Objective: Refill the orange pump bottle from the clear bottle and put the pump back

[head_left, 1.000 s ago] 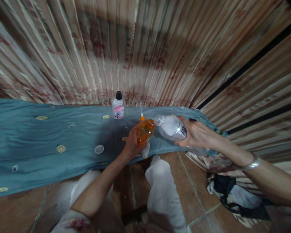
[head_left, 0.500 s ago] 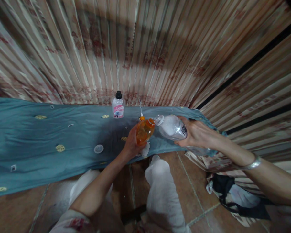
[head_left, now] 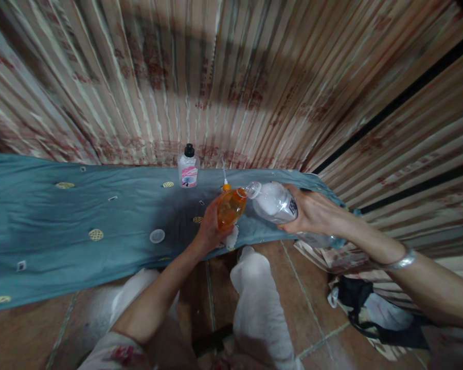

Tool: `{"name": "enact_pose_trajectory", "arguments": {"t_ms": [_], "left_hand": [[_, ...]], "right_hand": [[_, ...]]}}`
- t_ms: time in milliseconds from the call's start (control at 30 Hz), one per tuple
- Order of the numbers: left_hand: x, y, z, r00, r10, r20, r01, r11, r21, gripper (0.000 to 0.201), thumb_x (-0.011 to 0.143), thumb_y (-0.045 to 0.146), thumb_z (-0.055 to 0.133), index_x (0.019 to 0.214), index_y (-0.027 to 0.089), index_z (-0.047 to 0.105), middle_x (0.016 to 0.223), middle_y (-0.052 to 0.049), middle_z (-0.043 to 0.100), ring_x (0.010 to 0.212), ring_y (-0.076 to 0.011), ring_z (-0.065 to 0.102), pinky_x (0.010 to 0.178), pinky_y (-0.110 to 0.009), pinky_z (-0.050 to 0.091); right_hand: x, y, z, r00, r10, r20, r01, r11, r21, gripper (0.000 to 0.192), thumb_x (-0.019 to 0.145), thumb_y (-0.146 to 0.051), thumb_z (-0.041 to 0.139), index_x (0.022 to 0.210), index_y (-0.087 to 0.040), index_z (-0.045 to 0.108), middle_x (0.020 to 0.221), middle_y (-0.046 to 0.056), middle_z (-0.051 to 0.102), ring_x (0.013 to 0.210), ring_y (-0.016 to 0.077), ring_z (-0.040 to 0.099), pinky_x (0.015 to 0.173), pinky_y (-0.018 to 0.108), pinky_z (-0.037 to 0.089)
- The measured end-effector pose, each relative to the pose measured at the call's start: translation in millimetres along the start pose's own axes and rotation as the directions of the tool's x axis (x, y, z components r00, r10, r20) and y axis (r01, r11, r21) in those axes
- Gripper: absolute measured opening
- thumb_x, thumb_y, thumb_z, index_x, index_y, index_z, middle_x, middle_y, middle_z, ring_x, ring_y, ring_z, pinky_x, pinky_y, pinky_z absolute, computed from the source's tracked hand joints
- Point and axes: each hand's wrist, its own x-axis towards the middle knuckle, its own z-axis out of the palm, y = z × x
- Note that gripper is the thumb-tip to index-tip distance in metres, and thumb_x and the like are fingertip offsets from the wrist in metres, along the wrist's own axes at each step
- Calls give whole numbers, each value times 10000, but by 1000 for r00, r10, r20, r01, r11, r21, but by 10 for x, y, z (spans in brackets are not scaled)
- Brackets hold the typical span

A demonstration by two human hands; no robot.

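My left hand [head_left: 209, 228] is wrapped round an orange see-through bottle [head_left: 231, 209], tilted so its uncapped neck leans to the right. A large clear plastic bottle [head_left: 272, 200] lies nearly level in my right hand [head_left: 306, 210], its open mouth pointing left. The two mouths meet, touching or almost touching. Whether liquid passes between them I cannot make out. Just behind the orange bottle, an orange pump top [head_left: 226, 186] with a white tube rests on the cloth. Part of a white scalloped piece [head_left: 232, 237] shows under my left hand.
A clear bottle with a black cap and pink label [head_left: 189, 172] stands upright near the curtain [head_left: 158, 92]. A round clear lid [head_left: 157, 236] lies on the blue-green cloth [head_left: 123, 205]. Dark and white fabric [head_left: 374, 303] is heaped on the tiled floor at right.
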Motion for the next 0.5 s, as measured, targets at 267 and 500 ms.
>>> {"name": "enact_pose_trajectory", "arguments": {"t_ms": [267, 500], "left_hand": [[-7, 8, -3, 1000, 16, -3, -16, 999, 38, 929, 727, 173, 797, 1541, 207, 350, 1507, -165, 576, 1390, -340, 589, 1193, -535, 499], [-13, -2, 8, 1000, 12, -9, -12, 1000, 28, 914, 740, 181, 790, 1542, 199, 352, 1508, -166, 575, 1389, -334, 590, 1192, -531, 498]], "right_hand": [[6, -13, -23, 999, 25, 25, -25, 1000, 2, 798, 686, -521, 763, 1339, -94, 591, 753, 58, 723, 689, 307, 718, 562, 315, 417], [6, -39, -43, 998, 43, 46, -43, 999, 2, 779, 696, -509, 746, 1328, -80, 594, 720, 49, 713, 664, 299, 715, 547, 312, 408]]}}
